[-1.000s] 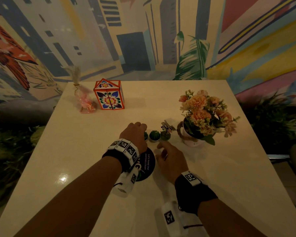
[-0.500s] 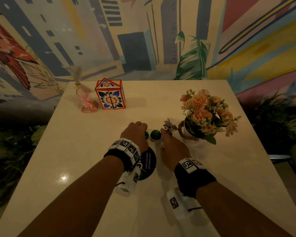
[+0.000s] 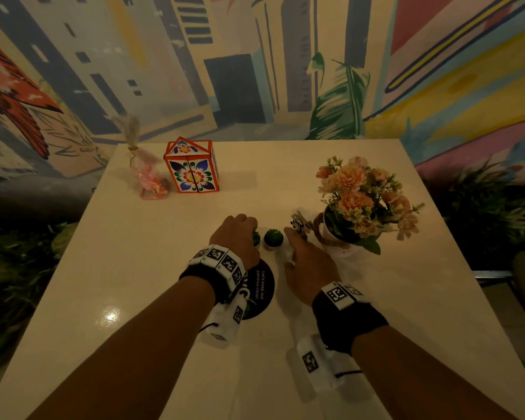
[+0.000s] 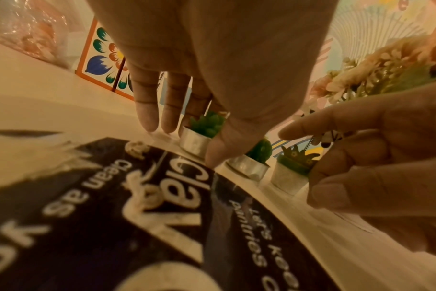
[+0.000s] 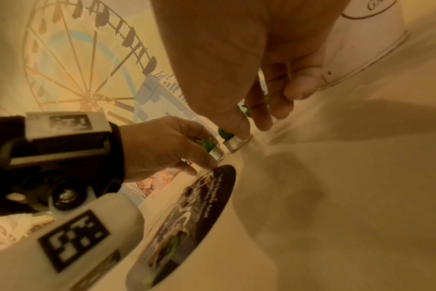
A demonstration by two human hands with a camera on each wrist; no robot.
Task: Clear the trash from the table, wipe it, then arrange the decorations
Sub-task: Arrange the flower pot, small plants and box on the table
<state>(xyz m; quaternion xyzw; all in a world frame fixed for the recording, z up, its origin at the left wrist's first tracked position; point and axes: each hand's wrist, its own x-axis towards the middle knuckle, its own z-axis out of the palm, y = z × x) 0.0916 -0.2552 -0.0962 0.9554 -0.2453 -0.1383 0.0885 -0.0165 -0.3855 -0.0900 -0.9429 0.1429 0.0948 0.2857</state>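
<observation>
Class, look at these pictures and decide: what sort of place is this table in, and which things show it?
Probably a café or office pantry seating corner. A painted city mural covers the wall, the table bears a black round sticker reading "Let's keep our pantries clean", and a flower pot decorates it.

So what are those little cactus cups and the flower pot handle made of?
Cactus cups: thin silvery metal by the look, dull foil-like sheen, like tealight tins; the green cactus tops look like moulded wax or plastic, can't tell which. Flower pot handle: twisted rope, tan and fibrous. The pot itself looks like glazed white ceramic.

Right hand (image 3: pixel 308 262) now forward at the third cactus candle (image 4: pixel 290 169).
</observation>
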